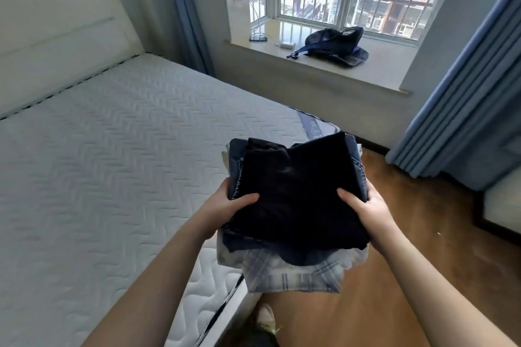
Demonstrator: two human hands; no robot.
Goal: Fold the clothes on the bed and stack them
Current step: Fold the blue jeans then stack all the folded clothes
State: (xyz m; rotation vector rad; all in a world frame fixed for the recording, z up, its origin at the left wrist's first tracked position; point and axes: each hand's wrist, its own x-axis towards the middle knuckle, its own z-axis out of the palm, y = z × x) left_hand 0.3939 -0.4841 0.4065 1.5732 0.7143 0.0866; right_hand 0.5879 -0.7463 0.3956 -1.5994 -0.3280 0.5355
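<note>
A stack of folded clothes (296,200) is held up over the bed's near right corner. A black garment lies on top, denim pieces show at its edges, and a blue-and-white plaid shirt (293,273) hangs out below. My left hand (228,203) grips the stack's left side, thumb on top, fingers hidden underneath. My right hand (366,205) grips the right side the same way. The bare white quilted mattress (112,149) spreads to the left with no clothes lying on it.
A cream headboard (62,36) stands at the back left. On the window sill (380,76) lie a dark blue bag (335,45) and a charger cable. Blue curtains (465,98) hang at right. Wooden floor (408,234) runs beside the bed; a shoe (266,318) shows below.
</note>
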